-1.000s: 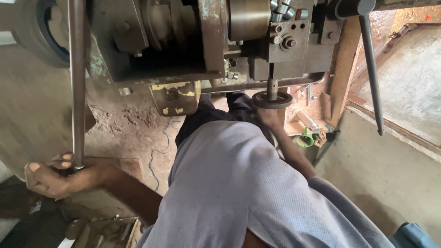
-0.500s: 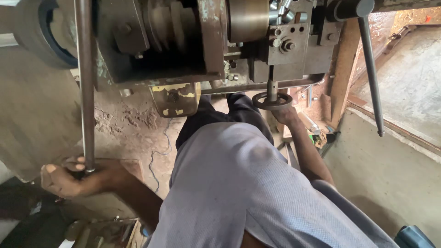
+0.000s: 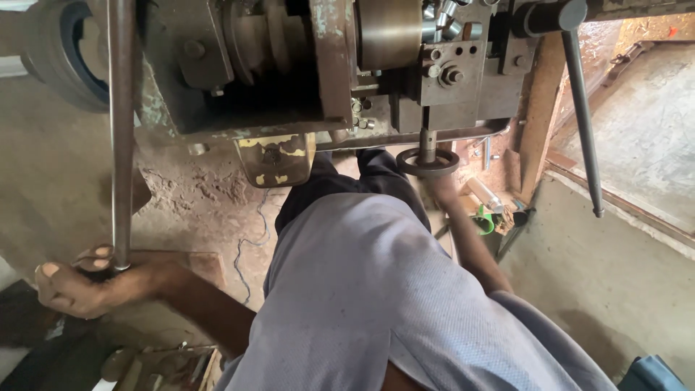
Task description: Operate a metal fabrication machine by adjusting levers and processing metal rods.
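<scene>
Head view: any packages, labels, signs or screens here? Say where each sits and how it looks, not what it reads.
Plate: hangs under the machine body, just above the person's knee; rounded-bottom metal shape, worn yellow paint with dark patches, marks too worn to read.
No packages, signs or screens are visible.
Left hand grips the long steel bar; right hand is at the small handwheel.

shirt (image 3: 376, 289): pale grey-lavender, fine weave | trousers (image 3: 340, 181): dark | forearms: bare
</scene>
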